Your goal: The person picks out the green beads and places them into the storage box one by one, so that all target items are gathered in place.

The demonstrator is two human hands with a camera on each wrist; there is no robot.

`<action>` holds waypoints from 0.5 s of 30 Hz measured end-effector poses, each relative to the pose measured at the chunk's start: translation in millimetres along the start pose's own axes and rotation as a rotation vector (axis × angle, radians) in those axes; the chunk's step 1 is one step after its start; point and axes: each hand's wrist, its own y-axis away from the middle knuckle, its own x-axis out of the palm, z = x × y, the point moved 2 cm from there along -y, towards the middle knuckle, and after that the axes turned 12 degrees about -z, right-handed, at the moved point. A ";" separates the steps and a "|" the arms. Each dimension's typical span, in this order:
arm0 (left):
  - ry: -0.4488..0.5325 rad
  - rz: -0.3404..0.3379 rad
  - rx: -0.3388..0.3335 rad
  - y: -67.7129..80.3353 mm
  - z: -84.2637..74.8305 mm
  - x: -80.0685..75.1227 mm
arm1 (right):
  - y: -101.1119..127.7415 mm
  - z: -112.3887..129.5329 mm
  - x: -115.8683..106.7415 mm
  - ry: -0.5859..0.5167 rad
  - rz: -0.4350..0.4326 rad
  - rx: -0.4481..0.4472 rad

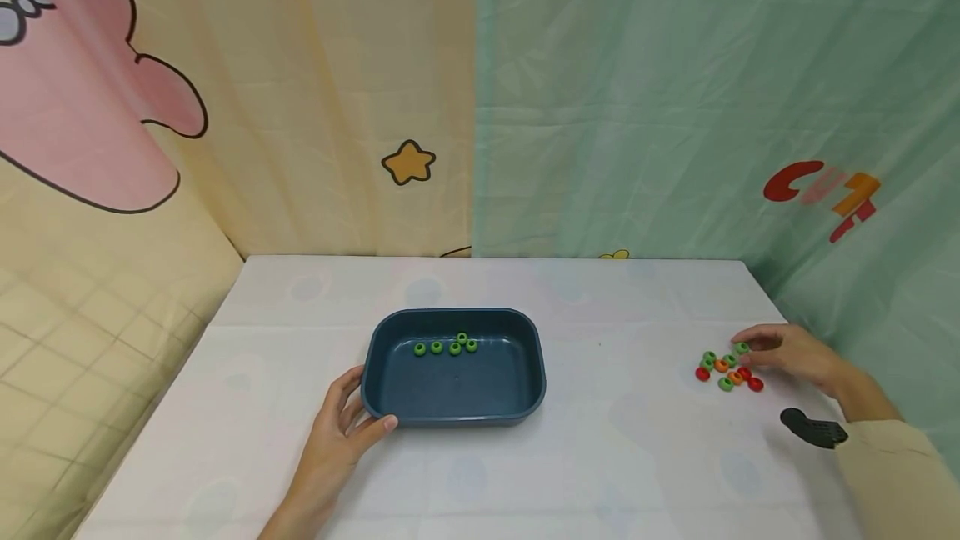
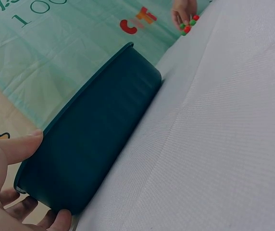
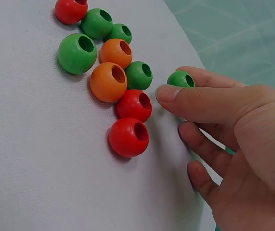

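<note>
A dark blue rectangular tray [image 1: 465, 397] stands on the table with several green beads [image 1: 455, 348] inside, toward its far side. My left hand [image 1: 341, 432] grips the tray's left end, thumb on the rim [image 2: 24, 147] and fingertips against the outer wall. At the right, my right hand [image 1: 795, 357] pinches a green bead [image 3: 181, 79] between thumb and forefinger. Beside that hand lies a loose cluster of holed round beads: green [image 3: 76, 54], orange [image 3: 108, 83] and red [image 3: 128, 138]. The other right fingers are loosely curled below the pinch.
A white patterned cloth covers the table [image 1: 600, 457]. Yellow and green printed curtains [image 1: 637, 107] hang behind and at the sides. A black strap-like piece [image 1: 813, 429] sits by the right sleeve [image 1: 900, 473].
</note>
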 end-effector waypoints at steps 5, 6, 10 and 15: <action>-0.006 -0.003 -0.006 0.5 -1.2 1.1 | 1.6 6.5 -5.6 0.011 -0.005 -0.027; -0.007 -0.004 -0.008 0.6 -1.4 1.0 | 1.5 8.9 -6.8 0.004 0.000 -0.036; -0.018 -0.005 -0.015 0.9 -1.9 0.3 | -0.5 22.0 -10.3 -0.041 0.027 -0.085; -0.018 0.000 -0.016 0.6 -1.7 0.1 | -5.0 41.8 -9.0 -0.050 0.048 -0.161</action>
